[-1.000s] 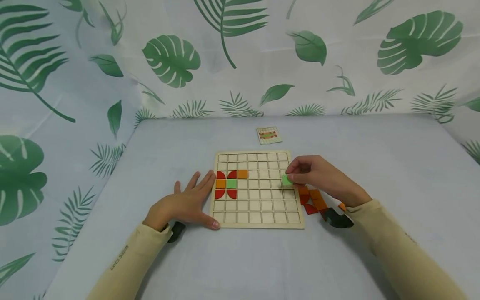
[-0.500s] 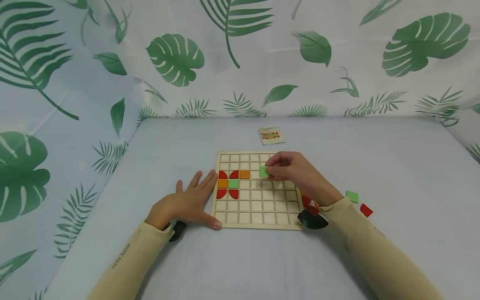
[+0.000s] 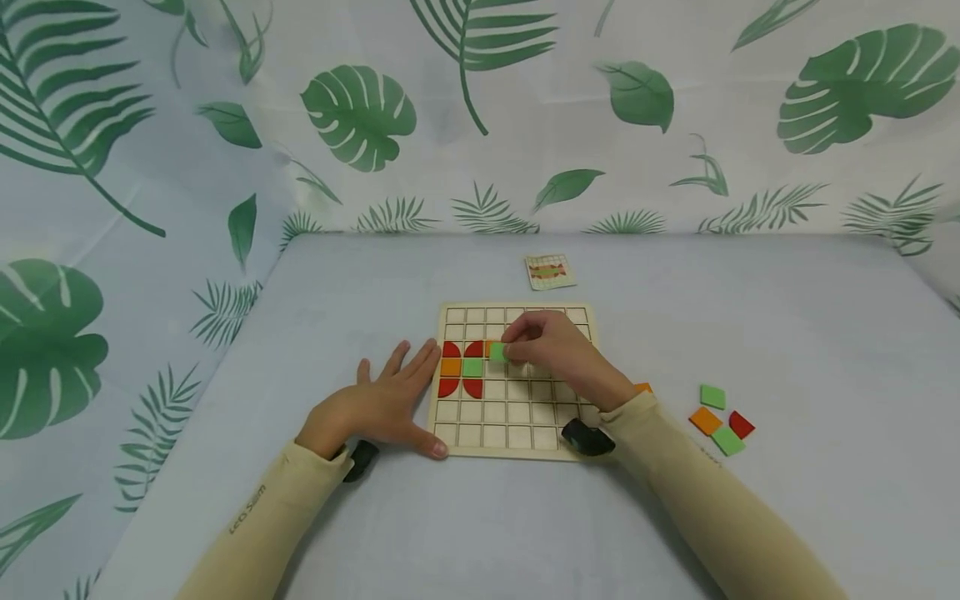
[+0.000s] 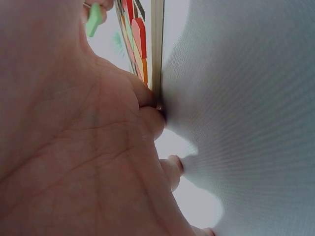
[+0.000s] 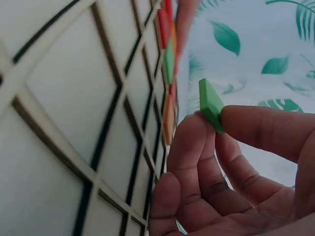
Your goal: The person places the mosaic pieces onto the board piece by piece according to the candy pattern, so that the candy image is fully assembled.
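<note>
Board (image 3: 519, 436) lies flat, face up. Green tile (image 3: 497, 352) is the live part: pinched between thumb and fingertip of the right hand (image 3: 558, 352), over the board's left-hand half. In the head view it overlaps the orange tile (image 3: 489, 344) sitting in the board's third row from the far edge, third column. Right wrist view has the green tile tilted and apart from the board face.

Delta: 1.0 s ago green tile was at the board's right edge; 0.5 s ago, around the board's middle; now further left again, hand and sleeve along with it. Pinch looks the same throughout.

Left hand (image 3: 381, 412): unchanged. Fingers spread, fingertips at the board's left edge, thumb at its near left corner. Holds nothing.

Laid pieces, same as both earlier frames: four reds (image 3: 447, 387) in the board's two left columns, with laid orange (image 3: 451, 367) and laid green (image 3: 472, 367) in the row between them.

Loose pieces, well right of the board: two greens (image 3: 727, 441), loose orange (image 3: 706, 421), loose red (image 3: 742, 425). Only one green and the red of that group showed 0.5 s ago; right sleeve (image 3: 697, 467) has shifted off the rest. It now covers the pieces by the board's right edge, bar an orange corner (image 3: 644, 387).

Card (image 3: 550, 272): beyond the board's far edge, not moved.
</note>
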Tool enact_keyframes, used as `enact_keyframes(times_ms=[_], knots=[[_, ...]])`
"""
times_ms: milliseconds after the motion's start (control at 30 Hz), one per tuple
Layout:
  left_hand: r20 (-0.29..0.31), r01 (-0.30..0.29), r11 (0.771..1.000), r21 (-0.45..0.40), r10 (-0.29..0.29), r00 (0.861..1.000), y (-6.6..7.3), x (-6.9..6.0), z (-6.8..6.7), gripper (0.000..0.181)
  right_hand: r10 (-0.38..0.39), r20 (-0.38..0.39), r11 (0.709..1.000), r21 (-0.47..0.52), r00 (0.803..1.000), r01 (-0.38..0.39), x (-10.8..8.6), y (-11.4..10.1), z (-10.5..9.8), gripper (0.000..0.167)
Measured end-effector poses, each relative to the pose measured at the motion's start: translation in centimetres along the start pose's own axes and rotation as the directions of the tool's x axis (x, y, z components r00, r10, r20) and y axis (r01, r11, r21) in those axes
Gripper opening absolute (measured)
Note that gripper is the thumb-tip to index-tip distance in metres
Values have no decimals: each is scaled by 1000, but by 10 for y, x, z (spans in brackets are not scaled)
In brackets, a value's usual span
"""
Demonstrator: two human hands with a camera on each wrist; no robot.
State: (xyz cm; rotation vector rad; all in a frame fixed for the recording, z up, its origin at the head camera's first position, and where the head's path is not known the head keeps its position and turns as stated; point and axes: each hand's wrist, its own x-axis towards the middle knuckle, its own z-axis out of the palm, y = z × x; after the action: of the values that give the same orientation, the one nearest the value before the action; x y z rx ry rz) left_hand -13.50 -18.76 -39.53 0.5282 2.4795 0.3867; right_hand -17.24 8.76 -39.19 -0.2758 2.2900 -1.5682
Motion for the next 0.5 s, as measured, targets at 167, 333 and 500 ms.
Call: enact_keyframes(times_ms=[167,333,500], knots=[[4,1,1000,-1,-1,1000,0,0,-1,139,-8,-8,994,-113,1000,8,3,2,7,10],[6,2,1000,3,-2,1000,0,0,-2,139,-63,-18,974,-221,998,57,5,4,11,7],[11,5,1000,-6,-5,1000,0,0,-2,139,-105,-10,951,-295,994,97,4,5,12,4]])
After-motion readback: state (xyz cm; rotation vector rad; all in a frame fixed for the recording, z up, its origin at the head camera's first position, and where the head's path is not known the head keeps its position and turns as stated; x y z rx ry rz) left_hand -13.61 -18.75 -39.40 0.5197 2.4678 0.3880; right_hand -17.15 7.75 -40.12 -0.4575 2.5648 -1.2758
